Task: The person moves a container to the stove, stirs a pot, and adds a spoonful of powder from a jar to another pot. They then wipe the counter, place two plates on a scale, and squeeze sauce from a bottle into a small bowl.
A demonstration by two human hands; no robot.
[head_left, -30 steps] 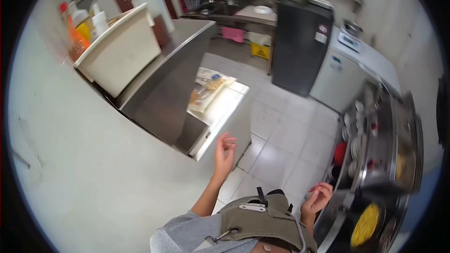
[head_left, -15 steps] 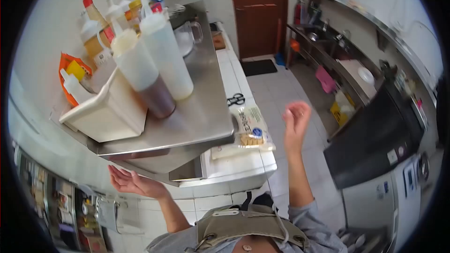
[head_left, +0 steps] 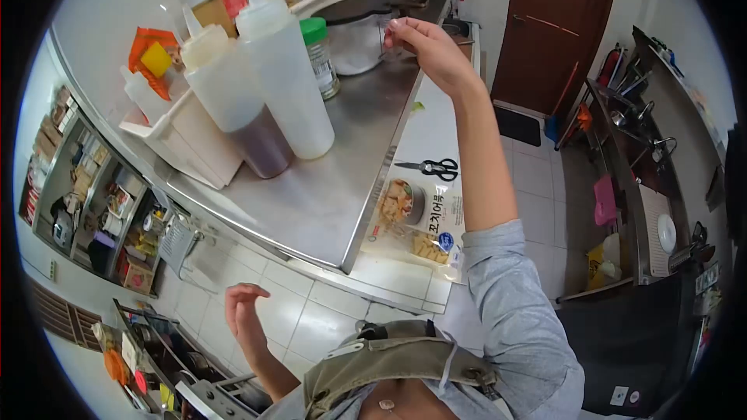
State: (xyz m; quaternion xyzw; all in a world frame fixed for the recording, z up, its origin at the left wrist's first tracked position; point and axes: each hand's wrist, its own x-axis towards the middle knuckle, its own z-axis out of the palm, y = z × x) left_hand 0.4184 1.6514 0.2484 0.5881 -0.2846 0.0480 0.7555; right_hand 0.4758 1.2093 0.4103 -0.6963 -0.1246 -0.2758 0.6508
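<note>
My right hand (head_left: 428,50) reaches over the raised steel shelf (head_left: 342,163), its fingers curled at the handle of a clear glass jug (head_left: 359,48) standing there. The fingertips appear closed round the handle, though the palm side is hidden. A green-capped jar (head_left: 319,58) stands just left of the jug. Two squeeze bottles, one partly filled with dark liquid (head_left: 263,144) and one whitish (head_left: 292,85), are nearer the shelf's front. Low on the left, my left hand (head_left: 247,315) hangs in the air, fingers loosely bent and apart, holding nothing.
Black scissors (head_left: 432,168) and a printed food packet (head_left: 420,221) lie on the white tiled counter (head_left: 397,276) below the shelf. A white bin (head_left: 183,140) sits at the shelf's left. A sink bench (head_left: 622,147) runs along the right; a brown door (head_left: 554,27) stands behind.
My right hand has moved up and left to the jug's handle. My left hand has lowered, its fingers more bent. The view has shifted, showing the green-capped jar and more of the packet.
</note>
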